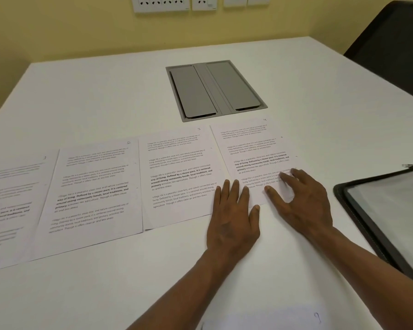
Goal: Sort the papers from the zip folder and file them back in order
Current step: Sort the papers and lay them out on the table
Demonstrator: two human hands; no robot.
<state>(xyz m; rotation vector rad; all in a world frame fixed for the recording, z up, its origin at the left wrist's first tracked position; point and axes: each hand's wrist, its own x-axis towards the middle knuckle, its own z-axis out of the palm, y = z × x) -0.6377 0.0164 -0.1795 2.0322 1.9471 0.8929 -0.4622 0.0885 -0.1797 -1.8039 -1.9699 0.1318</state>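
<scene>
Sheet, loose: nearest the camera at the bench's front edge, a handwritten mark at its corner, unreadable.

Papers, four, laid in a row on the bench, numbered left to right: page 1, page 2, page 3, page 4. Neighbours touch or slightly overlap.

Left hand: fingers straight and together, flat across the seam between pages 3 and 4.

Right hand: fingers spread, pressing page 4's lower corner.

Folder: open, at right, near page 4.

Risk: sliding page 4 under flat palms may crease it or drag page 3 out of line; gathering in the wrong sequence would undo the order; the near sheet may be forgotten.

Surroundings: grey cable hatch behind the row; chair at far right; wall sockets. Nothing blocks the way to the folder.
</scene>
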